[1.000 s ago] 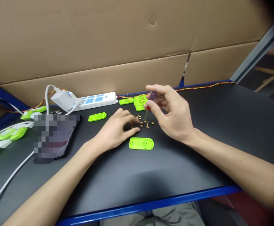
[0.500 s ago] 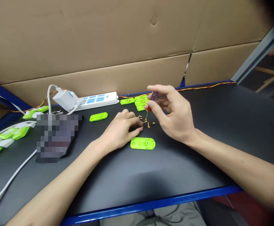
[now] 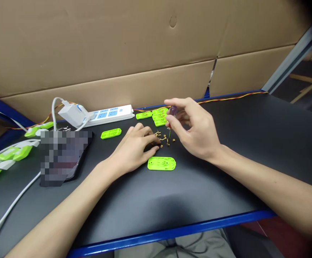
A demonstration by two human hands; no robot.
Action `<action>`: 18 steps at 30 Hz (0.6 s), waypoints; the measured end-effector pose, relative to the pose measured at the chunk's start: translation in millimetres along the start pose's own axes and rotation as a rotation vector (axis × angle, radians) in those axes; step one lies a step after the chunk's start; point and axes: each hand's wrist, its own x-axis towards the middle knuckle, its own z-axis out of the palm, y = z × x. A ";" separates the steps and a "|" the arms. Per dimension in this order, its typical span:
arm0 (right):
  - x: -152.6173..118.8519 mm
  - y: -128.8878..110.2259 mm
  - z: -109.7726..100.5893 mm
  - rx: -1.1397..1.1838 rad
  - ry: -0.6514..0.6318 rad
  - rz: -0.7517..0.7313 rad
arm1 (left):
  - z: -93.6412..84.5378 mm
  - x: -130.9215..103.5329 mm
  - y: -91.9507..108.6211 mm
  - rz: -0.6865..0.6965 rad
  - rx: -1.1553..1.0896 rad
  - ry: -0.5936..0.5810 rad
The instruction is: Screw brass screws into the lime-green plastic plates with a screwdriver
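Note:
My right hand [image 3: 196, 130] grips a screwdriver [image 3: 173, 110] by its dark purple and red handle, between thumb and fingers. The shaft points down to several small brass pieces [image 3: 168, 142] on the black table. Beside them, on the left, my left hand [image 3: 138, 147] rests on the table with its fingers apart, thumb and index fingertips close to the brass pieces; nothing shows between them. A green plastic shell [image 3: 161, 163] lies just in front, its ribbed inside facing up. Behind the brass pieces are several green shells [image 3: 160, 117] with small parts inside.
Another green shell [image 3: 111, 133] lies left of my left hand. A white power strip [image 3: 110, 115] with a plugged-in adapter stands at the back. A dark, pixelated device [image 3: 64, 157], white cables and taped green pieces [image 3: 22, 152] are at the left.
The screwdriver tip has moved right, away from my left fingertips, and the tool is more upright. My left thumb and index finger have drawn back slightly from the brass piece.

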 end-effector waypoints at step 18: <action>2.0 -4.4 -2.4 0.077 0.081 0.012 | 5.2 4.7 -1.5 0.006 -0.104 -0.004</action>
